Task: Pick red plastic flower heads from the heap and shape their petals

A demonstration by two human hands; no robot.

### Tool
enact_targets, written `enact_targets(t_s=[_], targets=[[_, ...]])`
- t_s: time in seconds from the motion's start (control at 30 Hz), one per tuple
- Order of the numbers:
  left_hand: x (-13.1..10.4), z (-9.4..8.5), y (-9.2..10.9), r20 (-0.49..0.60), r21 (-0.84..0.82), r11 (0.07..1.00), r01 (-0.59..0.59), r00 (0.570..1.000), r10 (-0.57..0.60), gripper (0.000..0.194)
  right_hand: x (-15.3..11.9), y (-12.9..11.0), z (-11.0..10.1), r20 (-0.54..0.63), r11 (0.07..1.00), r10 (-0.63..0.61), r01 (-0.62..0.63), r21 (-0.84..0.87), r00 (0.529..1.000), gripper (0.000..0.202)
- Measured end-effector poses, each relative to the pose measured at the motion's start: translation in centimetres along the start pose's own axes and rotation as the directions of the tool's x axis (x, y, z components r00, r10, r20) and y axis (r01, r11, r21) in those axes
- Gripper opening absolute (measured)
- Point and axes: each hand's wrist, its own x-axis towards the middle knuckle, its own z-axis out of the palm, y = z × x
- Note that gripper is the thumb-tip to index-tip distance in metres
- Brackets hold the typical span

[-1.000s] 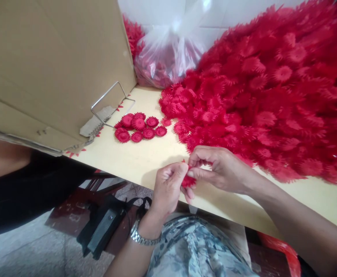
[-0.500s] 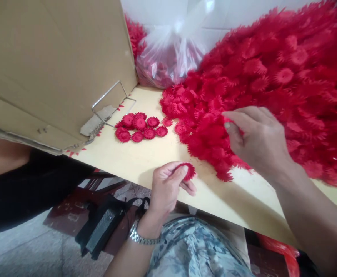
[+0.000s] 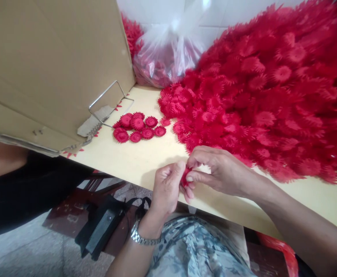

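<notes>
left hand [image 3: 167,186], right hand [image 3: 222,171]: fingers pinching red toothed piece [image 3: 185,178], over near edge of surface [image 3: 125,161]. step, seemingly: two-handed handling; next move calls for steady left hold. right: red heap [image 3: 261,96].

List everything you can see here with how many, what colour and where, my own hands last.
Large flower pile: too many to count, red, right
Small flower cluster: about ten, red, left of pile
Far flowers: uncountable, red, behind box
Held flower piece: count unclear, red, between hands
Plastic bag: one, clear, table's far side
Cardboard box: one, brown, left
Wire frame: one, silver, by box
Table: one, pale yellow, centre
Wall: one, white, back
Black bag: one, black, below table
Red plastic: one, red, lower right
Another person: one, black clothing, left edge
Watch: one, silver, left wrist
Left hand: one, bare, centre
Right hand: one, bare, right of it
</notes>
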Motion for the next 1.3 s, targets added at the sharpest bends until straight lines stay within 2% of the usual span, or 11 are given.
enact_targets(t_s=[0.17,0.33,0.43,0.5,0.57,0.63,0.7,0.77,0.9,1.03,1.3], targets=[[-0.2,-0.2,-0.2,0.093,-0.003,1.0,-0.027,0.995,0.027,0.034,-0.3,0.1,0.3,-0.025,0.986,-0.051,0.047,-0.158,0.998,0.017],[-0.4,-0.1,-0.2,0.094,-0.036,0.998,-0.058,0.994,0.061,0.024,-0.2,-0.1,0.8,-0.191,0.965,-0.072,0.02,-0.262,0.979,0.019],[-0.6,0.1,-0.2,0.024,-0.023,0.997,-0.072,0.997,0.073,0.024,0.1,0.8,-0.6,-0.355,0.91,-0.013,-0.136,-0.392,0.935,0.019],[-0.7,0.1,-0.1,-0.018,-0.016,0.997,-0.071,0.997,0.071,0.023,0.3,1.9,-2.2,-0.463,0.81,0.048,-0.306,-0.5,0.885,0.02],[-0.6,0.2,0.1,-0.034,-0.031,0.998,-0.062,0.998,0.061,0.02,0.4,2.9,-3.7,-0.497,0.68,0.117,-0.434,-0.591,0.86,0.023],[-0.5,0.2,0.4,-0.044,-0.057,0.997,-0.052,0.998,0.049,0.019,0.5,3.3,-4.7,-0.472,0.61,0.158,-0.462,-0.644,0.867,0.026],[-0.3,0.3,0.7,-0.059,-0.066,0.997,-0.04,0.998,0.036,0.018,0.4,3.0,-4.8,-0.445,0.654,0.122,-0.409,-0.637,0.887,0.026],[-0.1,0.3,0.8,-0.073,-0.061,0.998,-0.033,0.997,0.029,0.02,0.3,2.2,-4.2,-0.425,0.776,0.03,-0.289,-0.561,0.905,0.023],[0.1,0.3,0.7,-0.096,-0.047,0.998,-0.051,0.994,0.047,0.023,0.0,-0.2,-2.3,-0.287,0.966,-0.009,-0.065,-0.249,0.958,0.018],[0.1,0.3,0.5,-0.088,-0.023,0.997,-0.077,0.993,0.075,0.029,0.0,-1.1,-0.7,-0.169,0.999,-0.022,0.017,-0.034,0.985,0.016],[-0.1,0.1,0.2,0.072,-0.029,0.994,-0.106,0.992,0.108,0.029,0.0,-0.2,0.1,-0.09,0.999,0.02,-0.017,0.028,0.996,0.008]])
